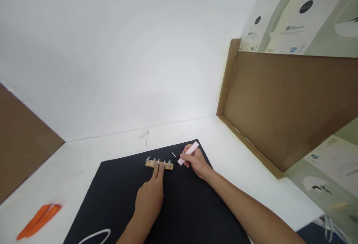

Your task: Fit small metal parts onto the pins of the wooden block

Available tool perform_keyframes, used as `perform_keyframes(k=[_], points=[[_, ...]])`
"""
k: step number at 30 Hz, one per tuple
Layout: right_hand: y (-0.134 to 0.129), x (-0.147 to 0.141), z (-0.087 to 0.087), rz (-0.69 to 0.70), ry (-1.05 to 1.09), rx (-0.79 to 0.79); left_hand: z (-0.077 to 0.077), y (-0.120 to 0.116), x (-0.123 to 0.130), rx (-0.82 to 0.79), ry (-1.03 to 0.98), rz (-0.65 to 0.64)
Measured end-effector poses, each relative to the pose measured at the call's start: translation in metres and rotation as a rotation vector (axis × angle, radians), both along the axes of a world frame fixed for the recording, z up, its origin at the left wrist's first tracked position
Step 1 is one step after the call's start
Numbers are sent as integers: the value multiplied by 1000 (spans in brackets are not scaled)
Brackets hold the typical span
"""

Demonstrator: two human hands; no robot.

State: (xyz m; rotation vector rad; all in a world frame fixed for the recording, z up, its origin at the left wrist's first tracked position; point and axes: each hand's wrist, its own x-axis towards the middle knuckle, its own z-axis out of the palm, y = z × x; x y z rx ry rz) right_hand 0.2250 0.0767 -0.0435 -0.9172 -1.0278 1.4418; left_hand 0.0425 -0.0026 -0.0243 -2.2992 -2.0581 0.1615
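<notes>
Seen from a camera worn on the person's head, the view looks forward and down across a white surface (pixel 84 169) towards a far corner. A black mat (pixel 156 210) fills the lower middle, close to the camera. The left hand (pixel 149 199) and right hand (pixel 195 161) reach in from the bottom edge, just below the centre of the frame. A white wall (pixel 112 57) takes up most of the upper half. A brown cardboard panel (pixel 285 106) on the right and another (pixel 22 143) on the left lean inward, tilted by the wide, downward angle.
</notes>
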Motion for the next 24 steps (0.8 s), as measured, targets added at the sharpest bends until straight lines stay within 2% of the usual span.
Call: perform_keyframes(k=[6, 8, 12, 15, 18, 24], points=[[-1, -1, 6, 28, 15, -11, -5, 6, -5, 11, -31, -29], [-3, 0, 10, 110, 28, -60, -5, 7, -7, -2, -72, -28], [-8, 3, 17, 364, -34, -186, -3, 10, -9, -23, -186, 2], [-10, 3, 19, 464, -114, -243, -1, 13, -10, -21, -309, 50], [-12, 1, 19, 467, -136, -253, 2, 16, -12, -6, -440, 91], [-13, 0, 20, 433, -128, -246, 10, 15, -15, 115, -643, 71]])
